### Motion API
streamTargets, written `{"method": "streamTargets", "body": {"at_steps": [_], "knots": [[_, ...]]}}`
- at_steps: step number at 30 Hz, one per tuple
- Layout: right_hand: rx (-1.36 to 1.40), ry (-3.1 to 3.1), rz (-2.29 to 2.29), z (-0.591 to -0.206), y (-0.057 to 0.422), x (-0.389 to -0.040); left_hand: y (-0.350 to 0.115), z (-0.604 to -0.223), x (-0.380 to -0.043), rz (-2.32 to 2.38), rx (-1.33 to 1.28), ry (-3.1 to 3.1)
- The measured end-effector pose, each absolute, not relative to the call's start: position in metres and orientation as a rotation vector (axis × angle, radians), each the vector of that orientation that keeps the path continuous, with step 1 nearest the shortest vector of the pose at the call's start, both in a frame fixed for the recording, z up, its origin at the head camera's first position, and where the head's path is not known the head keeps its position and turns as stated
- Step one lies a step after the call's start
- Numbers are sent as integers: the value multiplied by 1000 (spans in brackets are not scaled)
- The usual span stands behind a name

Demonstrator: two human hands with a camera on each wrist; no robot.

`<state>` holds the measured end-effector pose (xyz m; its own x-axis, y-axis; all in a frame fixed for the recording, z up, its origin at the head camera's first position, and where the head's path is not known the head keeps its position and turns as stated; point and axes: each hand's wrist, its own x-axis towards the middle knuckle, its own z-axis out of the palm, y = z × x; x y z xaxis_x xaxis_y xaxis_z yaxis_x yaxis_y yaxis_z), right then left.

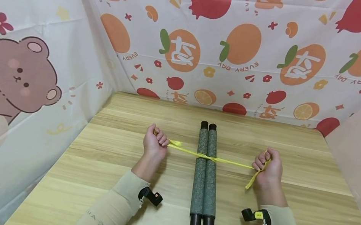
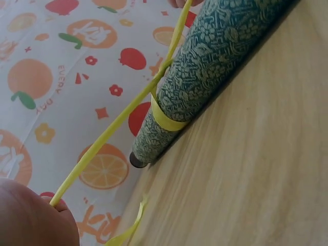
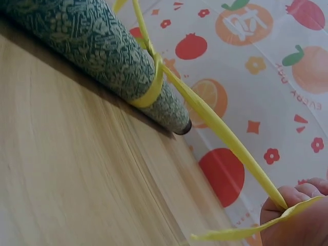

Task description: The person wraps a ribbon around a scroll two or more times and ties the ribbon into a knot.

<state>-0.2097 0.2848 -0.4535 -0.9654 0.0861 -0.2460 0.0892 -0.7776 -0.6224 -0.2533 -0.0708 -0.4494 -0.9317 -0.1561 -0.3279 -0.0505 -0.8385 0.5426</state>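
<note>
A rolled scroll covered in green patterned cloth lies lengthwise on the table, its two rolls side by side with dark end knobs. A yellow ribbon loops round both rolls and crosses on top, as the left wrist view shows at the crossing. My left hand grips one end of it left of the scroll, a short tail sticking out. On the other side my right hand holds the opposite end, with its tail hanging loose. Between the hands the ribbon runs taut and nearly straight.
The wooden table carries the scroll near its middle. Behind it hangs a fruit-patterned cloth, and a bear-printed cloth closes the left side. Each wrist wears a small black camera on a band.
</note>
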Motion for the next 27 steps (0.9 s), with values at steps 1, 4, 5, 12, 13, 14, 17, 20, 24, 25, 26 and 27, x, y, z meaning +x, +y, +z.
{"method": "streamTargets", "body": {"at_steps": [1, 4, 5, 12, 13, 14, 17, 20, 24, 25, 26, 27], "knots": [[434, 1033, -2935, -453, 286, -209, -72, -450, -253, -2904, 568, -876], [476, 1014, -2938, -452, 289, -208, -74, -451, -253, -2903, 577, -870], [491, 1018, -2935, -452, 289, -208, -75, -451, -253, -2900, 580, -865], [603, 1081, -2915, -452, 292, -208, -79, -450, -254, -2878, 609, -850], [617, 1096, -2914, -453, 293, -208, -80, -450, -254, -2879, 613, -849], [622, 1112, -2912, -453, 293, -208, -81, -450, -255, -2879, 620, -851], [654, 1158, -2900, -455, 294, -208, -83, -450, -255, -2877, 631, -862], [690, 1186, -2890, -456, 294, -208, -84, -451, -257, -2878, 648, -860], [720, 1236, -2873, -460, 295, -207, -87, -452, -259, -2886, 668, -846], [726, 1249, -2871, -460, 295, -207, -88, -452, -259, -2888, 672, -846], [728, 1258, -2871, -461, 295, -207, -88, -452, -259, -2889, 673, -849], [731, 1266, -2869, -461, 296, -207, -89, -452, -259, -2885, 675, -855]]}}
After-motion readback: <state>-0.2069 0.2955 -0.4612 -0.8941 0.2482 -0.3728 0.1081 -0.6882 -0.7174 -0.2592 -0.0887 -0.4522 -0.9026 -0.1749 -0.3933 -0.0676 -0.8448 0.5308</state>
